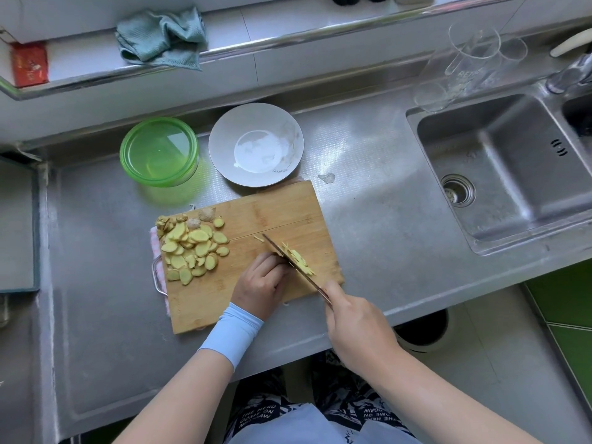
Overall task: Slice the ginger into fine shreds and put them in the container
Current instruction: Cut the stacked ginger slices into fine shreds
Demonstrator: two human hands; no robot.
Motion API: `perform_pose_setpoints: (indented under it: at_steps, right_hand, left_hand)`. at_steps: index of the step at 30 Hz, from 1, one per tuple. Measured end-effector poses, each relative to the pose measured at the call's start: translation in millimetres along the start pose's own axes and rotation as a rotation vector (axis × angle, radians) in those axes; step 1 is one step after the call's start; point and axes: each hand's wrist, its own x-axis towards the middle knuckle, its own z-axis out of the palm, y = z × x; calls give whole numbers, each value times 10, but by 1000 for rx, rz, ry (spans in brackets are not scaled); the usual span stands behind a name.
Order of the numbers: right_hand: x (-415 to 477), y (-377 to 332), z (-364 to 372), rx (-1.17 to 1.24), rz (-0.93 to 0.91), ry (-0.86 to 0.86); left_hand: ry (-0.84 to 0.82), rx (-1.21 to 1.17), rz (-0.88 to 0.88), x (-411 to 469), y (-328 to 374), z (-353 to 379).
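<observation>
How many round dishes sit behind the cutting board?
2: the green container at left, and the white bowl to its right, by the cutting board's far edge. None looks hidden.

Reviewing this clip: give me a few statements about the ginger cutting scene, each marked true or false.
1. The right hand grips the knife. True.
2. The ginger slices lie in the green container. False: they lie piled on the cutting board.
3. The white plate stands beside the green container. True.
4. The cloth lies on the cutting board. False: it lies on the ledge above the counter.
</observation>
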Motion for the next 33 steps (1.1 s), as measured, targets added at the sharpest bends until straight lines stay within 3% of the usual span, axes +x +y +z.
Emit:
perform_pose_setpoints:
  at_steps: [9,19,33]
  right_hand:
    - [454,-155,75,22,-23,-7]
    - [20,3,-61,3,-26,-13]
    - [335,-121,-9,35,-16,-28]
  left_hand:
    - [2,0,-20,5,22,-10]
    - [-2,-2,-2,26,10,-17]
    - [16,0,-39,26,17,10]
